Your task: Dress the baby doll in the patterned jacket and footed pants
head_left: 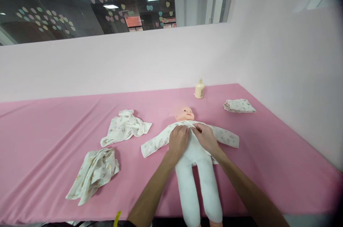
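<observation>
While a garment [94,171] lies crumpled toward the counter's [268,162] near edge, the left hand [178,141] and right hand [205,137] seemingly pinch the shirt [224,136] on the doll [197,152] overhanging that edge; a folded cloth [239,105] lies near the far right corner

A white-bodied doll [197,153] lay on its back, legs apart. A printed white top [224,136] draped its shoulders, sleeves outspread.

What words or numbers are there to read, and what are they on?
No words or numbers are clear enough to read.
Cream bottle: label print, too small.
Yellow strip: dark marks, too blurred.
Shirt on the doll: tiny printed pattern, no readable words.
</observation>
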A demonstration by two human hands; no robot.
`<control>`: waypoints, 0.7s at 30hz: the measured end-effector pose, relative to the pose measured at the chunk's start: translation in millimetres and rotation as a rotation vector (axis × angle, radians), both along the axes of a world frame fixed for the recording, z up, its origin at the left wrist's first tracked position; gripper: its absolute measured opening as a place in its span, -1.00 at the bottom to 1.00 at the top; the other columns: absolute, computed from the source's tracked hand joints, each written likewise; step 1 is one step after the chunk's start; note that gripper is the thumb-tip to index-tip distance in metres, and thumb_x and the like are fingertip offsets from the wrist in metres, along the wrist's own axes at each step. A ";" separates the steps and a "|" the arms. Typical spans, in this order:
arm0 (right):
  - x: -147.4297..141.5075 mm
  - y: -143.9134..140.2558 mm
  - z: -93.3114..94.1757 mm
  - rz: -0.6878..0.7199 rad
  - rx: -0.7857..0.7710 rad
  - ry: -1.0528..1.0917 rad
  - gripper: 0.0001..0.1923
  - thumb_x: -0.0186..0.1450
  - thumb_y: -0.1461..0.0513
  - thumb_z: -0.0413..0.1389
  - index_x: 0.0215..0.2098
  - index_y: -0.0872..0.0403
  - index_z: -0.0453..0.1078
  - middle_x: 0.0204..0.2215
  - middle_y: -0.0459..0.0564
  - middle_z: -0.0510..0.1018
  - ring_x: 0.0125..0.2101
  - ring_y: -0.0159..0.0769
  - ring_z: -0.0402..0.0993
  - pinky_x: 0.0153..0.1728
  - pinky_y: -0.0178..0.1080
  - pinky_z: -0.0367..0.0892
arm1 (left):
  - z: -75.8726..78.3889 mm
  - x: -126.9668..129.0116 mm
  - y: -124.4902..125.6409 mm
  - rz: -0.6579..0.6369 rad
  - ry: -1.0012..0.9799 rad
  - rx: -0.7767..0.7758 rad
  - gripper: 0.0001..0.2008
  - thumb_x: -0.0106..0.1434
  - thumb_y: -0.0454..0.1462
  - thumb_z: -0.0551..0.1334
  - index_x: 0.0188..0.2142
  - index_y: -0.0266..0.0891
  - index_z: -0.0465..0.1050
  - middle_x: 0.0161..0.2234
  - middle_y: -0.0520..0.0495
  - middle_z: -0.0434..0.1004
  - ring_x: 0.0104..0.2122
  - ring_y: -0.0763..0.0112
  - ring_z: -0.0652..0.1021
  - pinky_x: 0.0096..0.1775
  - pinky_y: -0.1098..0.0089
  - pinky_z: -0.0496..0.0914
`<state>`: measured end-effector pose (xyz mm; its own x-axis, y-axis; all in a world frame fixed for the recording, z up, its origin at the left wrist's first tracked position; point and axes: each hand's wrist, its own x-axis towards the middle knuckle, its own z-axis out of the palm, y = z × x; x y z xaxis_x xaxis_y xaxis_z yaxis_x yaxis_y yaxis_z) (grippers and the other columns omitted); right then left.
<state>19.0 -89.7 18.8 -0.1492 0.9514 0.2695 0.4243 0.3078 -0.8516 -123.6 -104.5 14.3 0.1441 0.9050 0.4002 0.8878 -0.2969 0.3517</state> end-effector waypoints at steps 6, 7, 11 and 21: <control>-2.5 -5.4 -5.4 0.009 0.027 -0.023 -0.75 0.34 0.18 -0.05 -0.39 0.05 0.42 -0.46 -0.07 0.51 -0.43 -0.26 0.35 -0.34 -0.24 0.21 | -8.0 5.4 -1.4 0.026 0.041 0.107 -0.75 0.36 -0.41 0.04 -0.42 -0.25 0.38 -0.39 -0.06 0.51 -0.35 0.30 0.45 -0.31 0.32 0.20; -2.5 -5.4 -6.1 0.009 0.024 -0.026 -0.75 0.34 0.18 -0.05 -0.36 0.05 0.44 -0.45 -0.06 0.52 -0.42 -0.25 0.37 -0.32 -0.22 0.22 | -8.8 6.1 -1.7 0.027 0.047 0.124 -0.76 0.36 -0.42 0.04 -0.42 -0.24 0.37 -0.40 -0.06 0.51 -0.36 0.30 0.45 -0.31 0.32 0.20; -2.1 -5.4 -6.9 0.021 0.025 -0.012 -0.73 0.36 0.19 -0.06 -0.22 0.05 0.49 -0.29 0.00 0.57 -0.26 -0.20 0.46 -0.16 -0.16 0.30 | -11.8 8.3 -2.3 0.014 0.062 0.153 -0.77 0.22 -0.52 0.07 -0.44 -0.23 0.35 -0.42 -0.05 0.49 -0.36 0.30 0.44 -0.32 0.33 0.22; -7.1 -27.7 -21.7 0.042 0.113 0.003 -0.58 0.43 0.14 -0.11 0.17 -0.01 0.37 0.20 0.08 0.32 0.20 -0.18 0.24 0.21 -0.06 0.22 | -18.6 9.3 0.9 0.012 -0.040 0.139 -0.82 0.19 -0.51 0.08 -0.38 -0.23 0.33 -0.39 -0.06 0.50 -0.36 0.29 0.43 -0.33 0.33 0.23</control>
